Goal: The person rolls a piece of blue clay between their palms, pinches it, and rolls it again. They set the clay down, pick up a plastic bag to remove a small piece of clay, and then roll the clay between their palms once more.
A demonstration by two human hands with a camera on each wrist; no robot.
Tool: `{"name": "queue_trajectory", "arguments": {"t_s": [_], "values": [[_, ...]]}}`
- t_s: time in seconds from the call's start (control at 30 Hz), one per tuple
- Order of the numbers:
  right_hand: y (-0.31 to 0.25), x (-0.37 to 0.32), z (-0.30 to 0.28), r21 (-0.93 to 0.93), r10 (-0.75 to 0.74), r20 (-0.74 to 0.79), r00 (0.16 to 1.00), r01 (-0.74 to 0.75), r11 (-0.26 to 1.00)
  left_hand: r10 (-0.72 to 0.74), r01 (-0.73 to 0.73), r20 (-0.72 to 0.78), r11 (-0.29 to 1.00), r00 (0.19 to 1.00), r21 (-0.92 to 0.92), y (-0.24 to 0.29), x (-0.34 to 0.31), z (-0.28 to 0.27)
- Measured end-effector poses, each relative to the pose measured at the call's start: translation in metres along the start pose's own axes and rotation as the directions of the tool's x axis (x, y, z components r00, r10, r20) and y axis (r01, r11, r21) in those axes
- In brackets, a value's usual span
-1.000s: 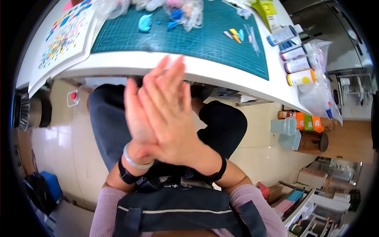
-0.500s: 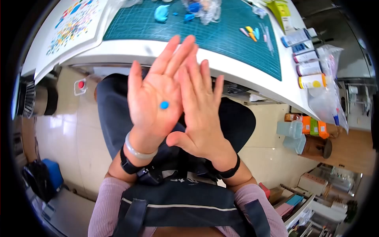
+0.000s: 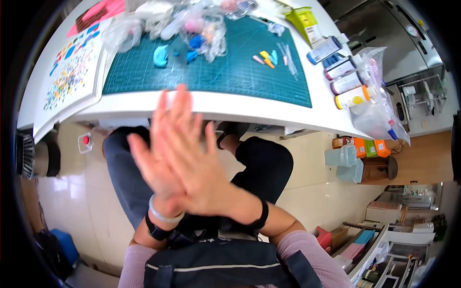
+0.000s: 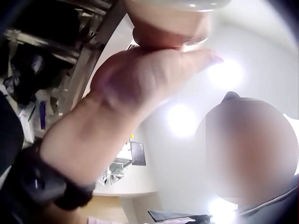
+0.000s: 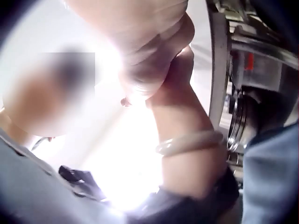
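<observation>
The left hand (image 3: 152, 167), wearing a pale bangle (image 3: 164, 213), has its fingers extended and spread over the lap. Across its palm lies the right hand (image 3: 196, 174), fingers also straight, both blurred. Whatever is between the palms is hidden. In the left wrist view, the heel of the right hand (image 4: 135, 81) touches the left hand near the bangle (image 4: 201, 4). The right wrist view shows the bangle (image 5: 191, 143) below the joined hands. Beyond the hands, blue clay lumps (image 3: 161, 56) lie on the green mat (image 3: 240, 79).
The white table edge (image 3: 211, 106) runs just beyond the fingertips. Plastic bags (image 3: 211, 33) and small coloured clay pieces (image 3: 265, 59) are on the mat. Several bottles (image 3: 353, 97) stand or lie at the right; a sheet with coloured dots (image 3: 72, 72) lies at the left.
Half a second ago the palms were apart, with a small blue ball on the left palm; now the hands are together and the ball is out of sight. The head view shows more table.
</observation>
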State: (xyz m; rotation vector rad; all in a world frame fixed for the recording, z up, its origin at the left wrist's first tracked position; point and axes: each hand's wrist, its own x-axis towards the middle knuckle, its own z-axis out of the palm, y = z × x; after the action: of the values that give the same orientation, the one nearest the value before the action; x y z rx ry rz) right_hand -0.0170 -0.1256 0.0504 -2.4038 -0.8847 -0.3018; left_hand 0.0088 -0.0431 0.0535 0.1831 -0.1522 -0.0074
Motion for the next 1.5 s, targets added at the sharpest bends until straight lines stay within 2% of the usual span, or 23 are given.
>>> {"name": "queue_trajectory", "arguments": {"t_s": [0.13, 0.27, 0.33, 0.4, 0.47, 0.53, 0.6, 0.67, 0.77, 0.87, 0.9, 0.93, 1.0, 1.07, 1.13, 1.2, 1.23, 1.27, 1.33, 1.37, 1.4, 1.47, 1.5], "values": [[-0.021, -0.020, 0.006, 0.197, -0.046, 0.248, 0.968, -0.004, 0.980, 0.268, -0.239, 0.172, 0.956, 0.948, -0.172, 0.034, 0.018, -0.011], [-0.001, 0.006, -0.002, 0.181, -0.003, 0.017, 1.000, 0.000, 0.984, 0.042, -0.042, 0.009, 0.994, 0.999, 0.100, 0.001, -0.008, 0.007], [-0.008, -0.001, -0.001, 0.181, -0.004, -0.002, 1.000, 0.005, 0.984, 0.072, -0.073, 0.045, 0.997, 0.996, 0.020, 0.009, -0.001, 0.007], [-0.021, -0.017, 0.000, 0.191, -0.074, 0.180, 0.981, 0.039, 0.981, 0.249, -0.228, 0.139, 0.962, 0.958, -0.152, 0.029, 0.012, 0.000], [-0.023, -0.021, 0.004, 0.249, -0.097, 0.215, 0.972, 0.041, 0.968, 0.313, -0.274, 0.204, 0.942, 0.928, -0.195, 0.038, 0.016, -0.010], [-0.016, -0.010, 0.007, 0.127, -0.044, 0.110, 0.993, 0.029, 0.991, 0.223, -0.193, 0.144, 0.961, 0.964, -0.197, 0.022, 0.009, -0.005], [-0.003, 0.008, -0.003, 0.129, -0.012, -0.007, 1.000, 0.012, 0.992, 0.078, -0.079, 0.012, 0.986, 0.997, 0.145, 0.004, -0.006, 0.003], [-0.010, 0.005, -0.003, 0.126, -0.019, 0.068, 0.998, 0.010, 0.992, 0.133, -0.110, 0.111, 0.974, 0.985, -0.199, 0.014, 0.002, 0.002], [-0.026, -0.021, 0.005, 0.249, -0.063, 0.213, 0.975, 0.009, 0.968, 0.313, -0.263, 0.226, 0.938, 0.922, -0.225, 0.046, 0.022, -0.015], [-0.012, -0.009, 0.014, 0.119, -0.013, 0.109, 0.994, 0.000, 0.993, 0.212, -0.172, 0.123, 0.945, 0.969, -0.279, 0.022, 0.011, -0.006], [-0.004, 0.000, 0.009, 0.127, 0.005, 0.028, 1.000, -0.009, 0.992, 0.114, -0.097, 0.063, 0.969, 0.992, -0.227, 0.011, 0.001, -0.004], [0.000, 0.010, -0.001, 0.094, 0.005, -0.028, 1.000, -0.002, 0.996, 0.070, -0.077, 0.041, 0.973, 0.997, 0.220, 0.007, -0.001, 0.001], [-0.005, 0.004, 0.000, 0.082, -0.005, 0.090, 0.996, -0.002, 0.997, 0.119, -0.109, 0.072, 0.985, 0.990, -0.137, 0.014, 0.005, 0.003], [-0.021, -0.011, 0.002, 0.142, -0.028, 0.166, 0.986, 0.004, 0.990, 0.214, -0.186, 0.106, 0.956, 0.971, -0.225, 0.036, 0.017, -0.003], [-0.020, -0.013, 0.010, 0.180, -0.050, 0.173, 0.984, 0.018, 0.983, 0.274, -0.245, 0.126, 0.948, 0.953, -0.205, 0.038, 0.018, -0.012], [-0.008, -0.003, 0.011, 0.071, 0.013, 0.042, 0.999, -0.016, 0.997, 0.133, -0.124, 0.061, 0.983, 0.989, -0.133, 0.017, 0.004, -0.007], [-0.004, 0.009, 0.001, 0.080, 0.042, -0.008, 0.999, -0.041, 0.996, 0.063, -0.072, 0.080, 0.991, 0.995, 0.116, 0.008, -0.001, -0.007], [-0.005, 0.007, 0.000, 0.082, 0.043, -0.010, 0.999, -0.042, 0.996, 0.040, -0.051, 0.065, 0.981, 0.997, 0.189, 0.008, -0.002, -0.002], [-0.011, 0.002, -0.001, 0.021, -0.008, 0.094, 0.996, 0.006, 1.000, 0.127, -0.122, 0.071, 0.990, 0.989, -0.067, 0.020, 0.007, 0.003], [-0.020, -0.008, 0.001, 0.135, -0.017, 0.127, 0.992, -0.001, 0.991, 0.194, -0.181, 0.064, 0.968, 0.979, -0.171, 0.031, 0.014, 0.003], [-0.026, -0.016, 0.004, 0.156, -0.020, 0.195, 0.981, -0.011, 0.988, 0.251, -0.235, 0.085, 0.959, 0.964, -0.161, 0.041, 0.020, -0.005], [-0.024, -0.017, 0.011, 0.132, -0.014, 0.122, 0.992, -0.002, 0.991, 0.255, -0.237, 0.089, 0.956, 0.963, -0.171, 0.037, 0.018, -0.009], [-0.019, -0.010, 0.010, 0.099, 0.010, 0.067, 0.998, -0.017, 0.995, 0.175, -0.173, 0.078, 0.984, 0.982, -0.031, 0.026, 0.011, -0.006]]}}
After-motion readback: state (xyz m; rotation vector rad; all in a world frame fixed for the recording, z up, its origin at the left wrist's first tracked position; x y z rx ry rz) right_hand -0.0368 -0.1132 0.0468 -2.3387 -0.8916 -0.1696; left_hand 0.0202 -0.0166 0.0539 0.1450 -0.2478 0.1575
